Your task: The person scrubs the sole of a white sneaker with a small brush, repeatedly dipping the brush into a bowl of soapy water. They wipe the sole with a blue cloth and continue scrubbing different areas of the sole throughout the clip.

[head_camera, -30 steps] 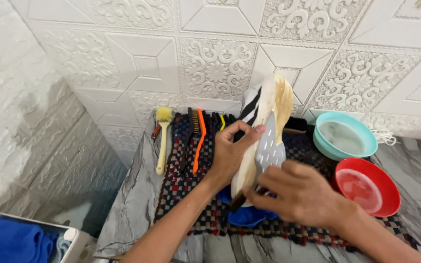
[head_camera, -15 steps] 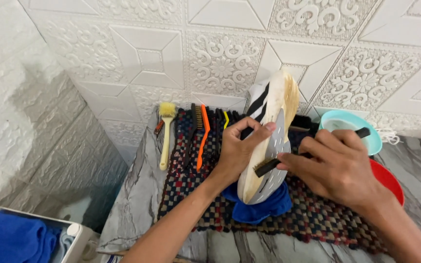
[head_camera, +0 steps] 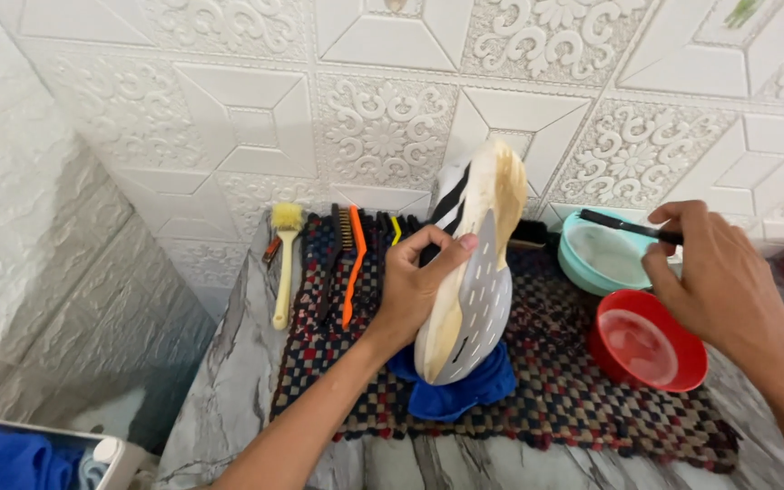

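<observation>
Left hand (head_camera: pixel 415 290) clamped round the side of a shoe (head_camera: pixel 474 272), holding it upright, heel down on a blue cloth (head_camera: pixel 460 390) near the front edge of a checked mat (head_camera: pixel 573 381), grey sole turned toward the camera. Right hand (head_camera: pixel 714 281) closed on a thin black brush (head_camera: pixel 628 225), poised over the teal bowl (head_camera: pixel 583 263) by the back edge, beside a red bowl (head_camera: pixel 651 340) of water. Worth wetting just the bristles and shaking off the excess over the bowl before returning to the sole; keep the shoe pinned firmly against the cloth so strokes do not tip it. More brushes, a yellow brush (head_camera: pixel 285 259) and an orange one (head_camera: pixel 353 263), lined up along the mat's left side.
</observation>
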